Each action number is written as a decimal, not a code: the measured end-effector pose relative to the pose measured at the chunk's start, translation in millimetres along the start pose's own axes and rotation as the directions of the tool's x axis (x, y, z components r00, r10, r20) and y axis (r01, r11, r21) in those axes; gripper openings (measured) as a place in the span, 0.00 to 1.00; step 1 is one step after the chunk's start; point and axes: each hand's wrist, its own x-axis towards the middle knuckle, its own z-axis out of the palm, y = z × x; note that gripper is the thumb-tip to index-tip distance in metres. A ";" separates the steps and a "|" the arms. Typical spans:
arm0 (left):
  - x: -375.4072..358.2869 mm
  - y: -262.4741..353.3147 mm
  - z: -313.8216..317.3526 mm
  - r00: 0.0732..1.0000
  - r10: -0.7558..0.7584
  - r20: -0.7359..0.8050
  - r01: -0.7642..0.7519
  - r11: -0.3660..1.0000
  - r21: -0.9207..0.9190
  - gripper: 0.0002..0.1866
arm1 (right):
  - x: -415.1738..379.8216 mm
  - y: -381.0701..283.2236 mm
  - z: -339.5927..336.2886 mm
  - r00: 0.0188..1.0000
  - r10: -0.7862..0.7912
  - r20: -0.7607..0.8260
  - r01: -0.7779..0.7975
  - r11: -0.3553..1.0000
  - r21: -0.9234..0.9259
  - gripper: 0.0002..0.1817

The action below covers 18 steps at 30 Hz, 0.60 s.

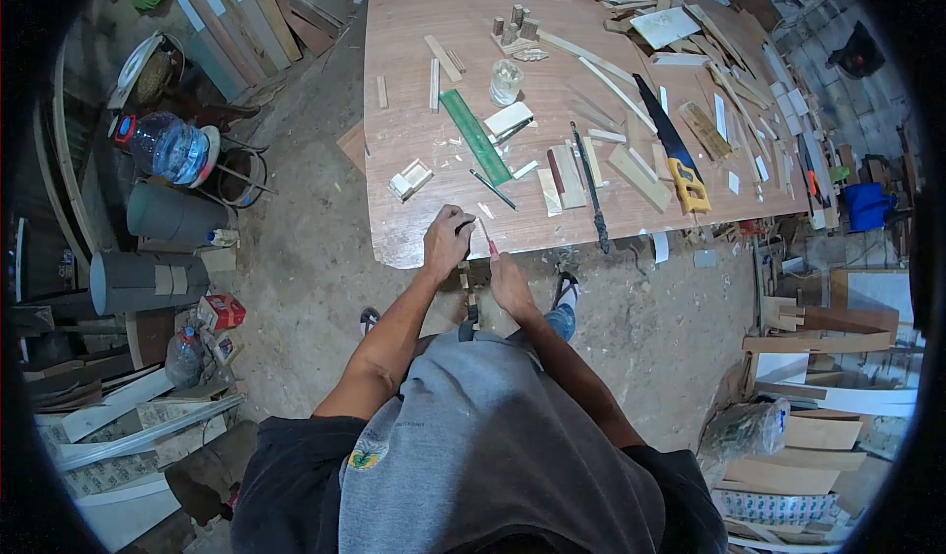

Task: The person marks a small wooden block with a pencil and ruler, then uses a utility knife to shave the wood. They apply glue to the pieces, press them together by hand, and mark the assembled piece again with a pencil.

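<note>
At the near edge of the wooden table [419, 224], seen in the head view, both hands worked close together. The left hand [448, 242] was partly closed, its thumb and fingers pinched around a small dark piece [466, 227] too small to make out. The right hand [508, 283] was closed around the red handle of a slim tool [492, 246], whose thin tip pointed away from the body, just beside the left fingertips. Beyond them a dark pencil [493, 189] lay slantwise near the lower end of a green ruler [475, 137]. To the left of these sat a small pale box-like wooden piece [411, 179]. A glass jar [506, 81] stood farther back, and a yellow-handled saw [680, 160] lay well off to the right, among wood strips.
</note>
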 end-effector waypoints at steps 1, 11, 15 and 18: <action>-1.3 2.7 -0.4 1.000 0.010 0.011 -0.010 1.000 0.006 0.09 | -0.1 -1.4 -1.2 1.000 -0.001 -0.002 0.001 1.000 0.000 0.25; -6.5 10.4 -1.7 0.984 0.153 0.093 -0.173 0.948 0.267 0.08 | -0.2 -2.3 -1.0 1.000 -0.007 -0.016 0.007 0.999 -0.040 0.26; -6.7 8.9 -1.3 0.978 0.181 0.108 -0.206 0.927 0.314 0.09 | -3.5 -4.4 -2.9 1.000 -0.010 -0.016 0.009 0.998 -0.057 0.26; -6.3 9.7 -1.7 0.976 0.170 0.134 -0.205 0.923 0.327 0.09 | -3.1 -1.8 -1.1 0.999 -0.042 -0.019 0.041 0.999 -0.027 0.25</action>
